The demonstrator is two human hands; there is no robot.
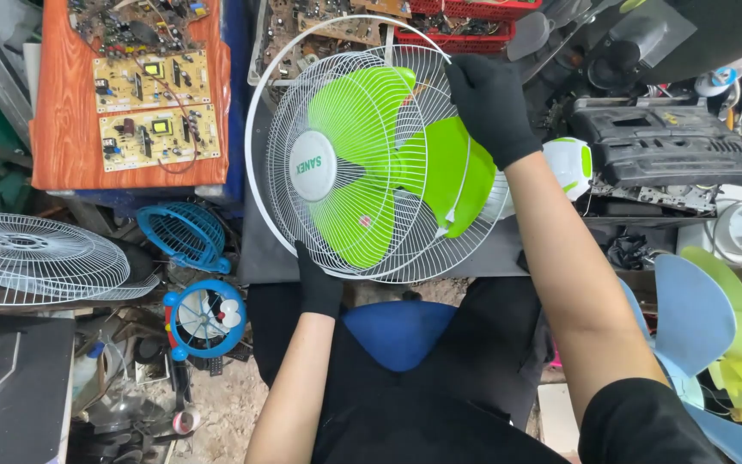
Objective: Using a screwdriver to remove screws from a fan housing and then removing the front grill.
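Grille (362,232): I see thin white-coated wire, smooth
Blades (453,172): glossy green plastic
Gloves (491,107): matt black cloth
Board (62,155): glossy wood-grain

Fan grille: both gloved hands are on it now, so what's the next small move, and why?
Probably press the front grille flush along its left edge. The left hand grips the bottom rim and the right hand the top, yet the white rim ring stands off on the left.

The scene is evenly and brightly lit by soft daylight; shadows are faint, focus is sharp throughout, and slight wide-angle bending is seen at the edges.
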